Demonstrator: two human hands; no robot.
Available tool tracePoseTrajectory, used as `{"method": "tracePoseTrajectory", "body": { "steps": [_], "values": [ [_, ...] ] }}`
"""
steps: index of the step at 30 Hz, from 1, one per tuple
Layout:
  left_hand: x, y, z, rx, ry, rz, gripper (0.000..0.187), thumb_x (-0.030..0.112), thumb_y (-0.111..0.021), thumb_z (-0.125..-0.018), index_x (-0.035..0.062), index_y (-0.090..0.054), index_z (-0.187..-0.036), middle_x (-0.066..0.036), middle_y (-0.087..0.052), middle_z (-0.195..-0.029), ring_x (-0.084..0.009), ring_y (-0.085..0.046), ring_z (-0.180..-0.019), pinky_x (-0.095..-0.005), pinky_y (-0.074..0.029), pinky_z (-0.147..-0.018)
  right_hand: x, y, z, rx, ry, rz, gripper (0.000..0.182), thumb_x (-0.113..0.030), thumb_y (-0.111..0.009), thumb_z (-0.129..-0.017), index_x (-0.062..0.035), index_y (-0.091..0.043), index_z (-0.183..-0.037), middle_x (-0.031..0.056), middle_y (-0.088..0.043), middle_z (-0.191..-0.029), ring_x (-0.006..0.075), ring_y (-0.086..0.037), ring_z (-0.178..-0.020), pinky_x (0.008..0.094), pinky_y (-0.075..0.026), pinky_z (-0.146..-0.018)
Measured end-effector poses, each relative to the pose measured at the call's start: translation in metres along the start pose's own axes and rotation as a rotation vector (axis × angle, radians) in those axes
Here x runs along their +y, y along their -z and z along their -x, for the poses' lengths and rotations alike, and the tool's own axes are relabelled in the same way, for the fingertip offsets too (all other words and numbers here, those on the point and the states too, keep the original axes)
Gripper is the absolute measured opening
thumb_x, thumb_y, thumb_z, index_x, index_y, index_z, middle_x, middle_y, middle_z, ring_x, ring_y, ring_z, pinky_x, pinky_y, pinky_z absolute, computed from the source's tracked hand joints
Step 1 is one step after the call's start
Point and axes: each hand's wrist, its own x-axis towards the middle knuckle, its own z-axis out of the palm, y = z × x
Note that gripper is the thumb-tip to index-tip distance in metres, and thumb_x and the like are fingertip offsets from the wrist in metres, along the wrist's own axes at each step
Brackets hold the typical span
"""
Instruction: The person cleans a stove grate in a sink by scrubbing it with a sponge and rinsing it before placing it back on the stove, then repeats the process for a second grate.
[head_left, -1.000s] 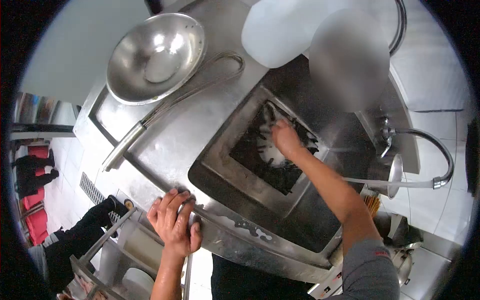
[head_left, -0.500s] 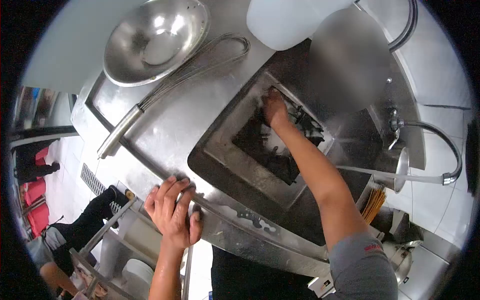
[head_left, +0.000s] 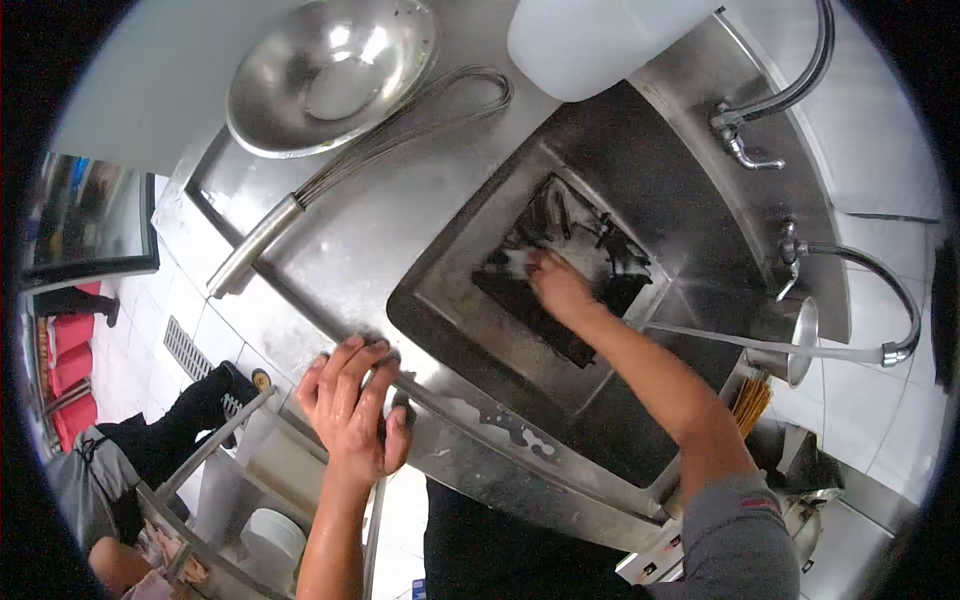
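My right hand [head_left: 560, 288] is down in the sink [head_left: 440, 300], fingers closed and pressed onto a dark, roughly square object [head_left: 530, 305] with ridges and pale suds on it. Something whitish shows at the fingertips, but blur hides what it is. My left hand [head_left: 350, 410] rests on the front edge of the steel counter [head_left: 380, 260], fingers bent over the rim and thumb apart, holding nothing. A stream of water [head_left: 720, 337] runs from the right-hand tap hose [head_left: 900, 330] into the sink.
A steel bowl [head_left: 330, 80] and a whisk [head_left: 260, 235] lie on the counter left of the sink. A white plastic container [head_left: 600, 45] stands behind it. A second tap [head_left: 740, 135], a metal pot [head_left: 785, 340] and a cart [head_left: 215, 500] are around; another person's leg [head_left: 170, 425] shows at left.
My right hand has moved toward me across the dark object, uncovering its far part. My left hand stays on the edge. The view has shifted slightly, and a blurred patch over the far tap is gone.
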Motion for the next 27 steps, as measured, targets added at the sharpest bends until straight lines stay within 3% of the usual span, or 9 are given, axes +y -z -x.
{"method": "tracePoseTrajectory", "body": {
  "steps": [3, 5, 7, 11, 14, 20, 24, 26, 27],
  "values": [
    [-0.001, 0.002, -0.001, 0.011, 0.003, 0.008, 0.035, 0.030, -0.049, -0.084, 0.0067, -0.067, -0.102, -0.009, -0.064, -0.112, -0.0294, -0.055, -0.116, -0.0453, -0.031, -0.099, 0.028, 0.009, 0.016, -0.250, -0.077, 0.262, 0.027, -0.010, -0.055, -0.086, -0.0022, -0.065, -0.109, 0.0184, -0.058, -0.124, 0.0363, -0.055, -0.113, 0.0425, -0.045, -0.099],
    [-0.001, 0.000, 0.000, 0.014, 0.031, 0.017, 0.035, 0.031, -0.046, -0.086, 0.0079, -0.068, -0.101, -0.009, -0.065, -0.111, -0.0283, -0.056, -0.116, -0.0448, -0.031, -0.098, 0.027, -0.019, 0.014, 0.341, -0.188, -0.219, 0.027, -0.009, -0.053, -0.086, 0.0011, -0.065, -0.109, 0.0187, -0.059, -0.118, 0.0365, -0.057, -0.107, 0.0445, -0.046, -0.093],
    [0.000, 0.000, 0.001, -0.002, 0.031, 0.029, 0.036, 0.031, -0.046, -0.086, 0.0074, -0.068, -0.101, -0.009, -0.065, -0.111, -0.0282, -0.056, -0.116, -0.0446, -0.031, -0.098, -0.030, 0.013, -0.019, 0.321, -0.326, -0.540, 0.024, -0.006, -0.054, -0.084, 0.0028, -0.064, -0.104, 0.0204, -0.060, -0.106, 0.0357, -0.058, -0.099, 0.0454, -0.047, -0.085],
    [-0.003, -0.004, -0.003, 0.023, 0.008, -0.002, 0.037, 0.032, -0.046, -0.086, 0.0059, -0.067, -0.102, -0.009, -0.065, -0.110, -0.0284, -0.057, -0.114, -0.0439, -0.030, -0.096, -0.013, -0.046, -0.045, 0.264, -0.005, -0.252, 0.016, -0.003, -0.057, -0.082, -0.0007, -0.062, -0.097, 0.0214, -0.061, -0.098, 0.0373, -0.059, -0.095, 0.0445, -0.049, -0.080],
    [-0.002, -0.004, 0.000, 0.034, 0.002, 0.008, 0.039, 0.033, -0.045, -0.087, 0.0054, -0.067, -0.102, -0.010, -0.065, -0.110, -0.0287, -0.058, -0.113, -0.0435, -0.030, -0.096, -0.004, 0.024, 0.006, 0.263, -0.390, -0.589, 0.031, -0.003, -0.067, -0.075, -0.0014, -0.062, -0.106, 0.0183, -0.063, -0.105, 0.0362, -0.061, -0.101, 0.0415, -0.050, -0.084],
    [0.000, -0.005, 0.003, 0.019, 0.013, 0.012, 0.038, 0.033, -0.045, -0.086, 0.0055, -0.067, -0.101, -0.009, -0.065, -0.110, -0.0284, -0.057, -0.114, -0.0430, -0.030, -0.097, -0.014, 0.038, -0.027, 0.370, 0.016, -0.548, 0.031, 0.002, -0.059, -0.077, 0.0001, -0.063, -0.107, 0.0207, -0.059, -0.115, 0.0392, -0.058, -0.104, 0.0419, -0.049, -0.090],
    [-0.001, 0.000, 0.002, 0.004, 0.023, -0.034, 0.036, 0.032, -0.046, -0.086, 0.0061, -0.067, -0.101, -0.009, -0.065, -0.111, -0.0279, -0.056, -0.115, -0.0428, -0.030, -0.097, -0.001, -0.028, -0.033, 0.202, 0.131, -0.091, 0.034, 0.001, -0.052, -0.076, -0.0032, -0.066, -0.107, 0.0172, -0.062, -0.113, 0.0345, -0.059, -0.105, 0.0422, -0.050, -0.090],
    [-0.002, -0.002, 0.000, 0.026, 0.014, 0.013, 0.036, 0.031, -0.045, -0.087, 0.0063, -0.067, -0.100, -0.008, -0.065, -0.111, -0.0277, -0.056, -0.115, -0.0434, -0.030, -0.096, 0.007, -0.001, -0.022, -0.304, -0.167, 0.046, 0.034, 0.003, -0.055, -0.074, -0.0022, -0.066, -0.106, 0.0170, -0.062, -0.110, 0.0345, -0.060, -0.103, 0.0410, -0.051, -0.089],
    [-0.002, -0.002, -0.001, 0.022, 0.010, 0.003, 0.036, 0.032, -0.045, -0.087, 0.0063, -0.067, -0.100, -0.008, -0.065, -0.111, -0.0278, -0.056, -0.115, -0.0434, -0.031, -0.095, 0.008, 0.025, -0.017, -0.311, -0.146, 0.050, 0.032, 0.004, -0.056, -0.073, -0.0007, -0.066, -0.103, 0.0174, -0.062, -0.105, 0.0347, -0.060, -0.100, 0.0403, -0.051, -0.087]
  ]
}}
